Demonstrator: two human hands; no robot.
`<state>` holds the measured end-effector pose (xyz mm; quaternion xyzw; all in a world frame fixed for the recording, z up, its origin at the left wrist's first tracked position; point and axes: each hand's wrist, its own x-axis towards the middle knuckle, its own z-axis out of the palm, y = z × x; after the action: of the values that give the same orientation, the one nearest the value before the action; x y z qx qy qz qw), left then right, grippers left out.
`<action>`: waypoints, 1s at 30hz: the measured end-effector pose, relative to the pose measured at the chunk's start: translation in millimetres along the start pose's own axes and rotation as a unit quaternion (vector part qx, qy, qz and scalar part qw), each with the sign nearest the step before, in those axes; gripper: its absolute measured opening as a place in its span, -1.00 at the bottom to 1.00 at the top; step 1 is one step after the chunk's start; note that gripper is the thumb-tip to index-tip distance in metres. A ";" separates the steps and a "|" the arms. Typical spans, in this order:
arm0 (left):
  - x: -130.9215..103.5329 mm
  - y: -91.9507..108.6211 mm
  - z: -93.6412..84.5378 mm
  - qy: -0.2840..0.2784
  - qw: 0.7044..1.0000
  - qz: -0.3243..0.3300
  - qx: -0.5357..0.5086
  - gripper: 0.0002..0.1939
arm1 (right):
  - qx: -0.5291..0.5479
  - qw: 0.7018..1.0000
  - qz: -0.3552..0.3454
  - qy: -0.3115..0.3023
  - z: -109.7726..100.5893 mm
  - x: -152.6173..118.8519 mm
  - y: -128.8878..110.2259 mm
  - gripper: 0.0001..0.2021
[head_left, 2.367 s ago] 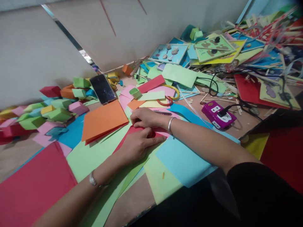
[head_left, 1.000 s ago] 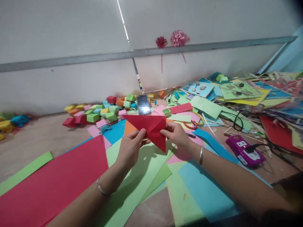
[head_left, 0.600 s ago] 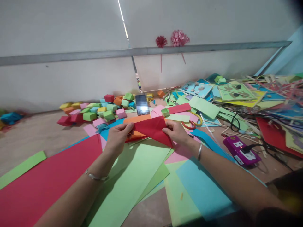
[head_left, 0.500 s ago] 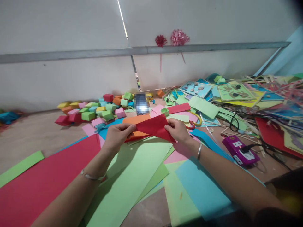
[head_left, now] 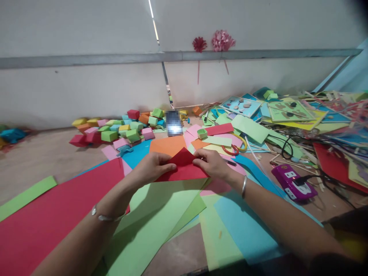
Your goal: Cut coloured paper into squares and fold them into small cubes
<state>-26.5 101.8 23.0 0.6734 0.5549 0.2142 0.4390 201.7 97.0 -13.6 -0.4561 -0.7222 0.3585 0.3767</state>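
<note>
Both hands grip a small folded piece of red paper (head_left: 184, 171), whose top edge rises to a point between them. On its left side, my left hand (head_left: 153, 165) pinches it with the thumb on top. My right hand (head_left: 211, 164) pinches the other side between thumb and fingers. Beneath the hands lies a large light green sheet (head_left: 155, 218), with an orange sheet (head_left: 166, 145) just beyond. A larger red sheet (head_left: 66, 214) spreads to the left. The fingertips behind the red paper are hidden.
Many folded paper cubes (head_left: 109, 136) lie at the back left. A phone with a blurred screen (head_left: 174, 124) stands near the wall. Scissors (head_left: 230, 149) lie beyond my right hand. A purple power strip (head_left: 293, 183) with a black cord sits right, near piled sheets and sticks.
The red paper has come down and nearer, and its outline has changed from a slanted sheet to a peaked fold. Both hands have lowered slightly, keeping hold. The view has shifted a little.
</note>
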 end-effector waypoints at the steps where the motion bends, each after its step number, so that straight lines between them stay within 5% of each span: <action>1: 1.0 -0.5 -0.3 -0.004 1.000 0.000 0.000 -0.66 | 0.008 1.000 0.004 -0.002 -1.1 0.8 0.9 -0.94; 7: 9.4 -9.0 -11.9 0.021 1.000 -0.003 -0.003 -0.66 | 0.055 0.998 0.037 0.003 -11.1 8.3 13.1 -0.89; 14: 6.6 -5.3 -28.4 0.239 0.969 0.057 0.031 -0.62 | 0.086 0.993 0.057 0.048 -22.4 13.2 22.5 -0.83; 19: 0.4 5.3 -5.2 0.195 0.973 0.108 0.064 -0.56 | 0.103 0.993 0.038 0.031 -15.3 8.7 14.2 -0.82; 23: 0.2 0.5 3.2 0.166 0.982 0.077 0.041 -0.61 | 0.115 0.993 0.025 0.021 -13.6 5.9 11.1 -0.76; 30: -2.3 2.2 -4.5 0.230 0.971 0.060 0.030 -0.68 | 0.084 0.995 -0.017 0.058 -14.8 4.0 12.9 -0.57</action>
<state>-29.4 101.3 27.6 0.6510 0.6055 0.3731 0.2654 218.4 107.5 -17.0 -0.4306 -0.6744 0.3839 0.4609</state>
